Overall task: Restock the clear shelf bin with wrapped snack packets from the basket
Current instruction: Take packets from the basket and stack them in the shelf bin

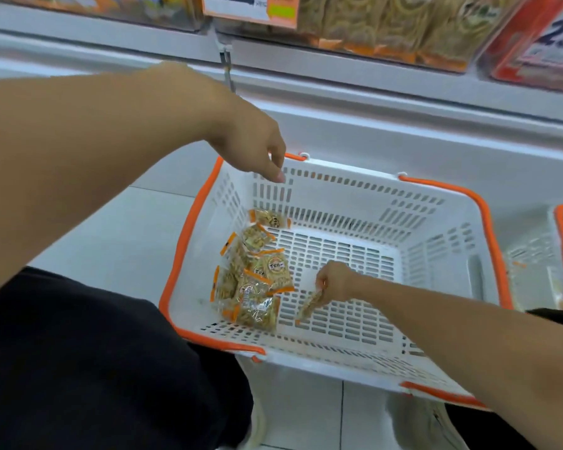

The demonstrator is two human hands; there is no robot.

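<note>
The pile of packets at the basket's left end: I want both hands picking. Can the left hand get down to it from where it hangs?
Probably yes. The left hand hangs open above the basket, whose top is open, and nothing lies between it and the pile of packets. The right hand works beside it.

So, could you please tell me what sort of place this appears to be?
Probably a shop aisle: a white plastic shopping basket with orange handles, clear shelf bins of wrapped snacks, and an orange price label.

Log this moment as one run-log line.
right hand: pinches one snack packet inside basket | left hand: open above far rim | remaining packets: heaped at basket's left side
</note>
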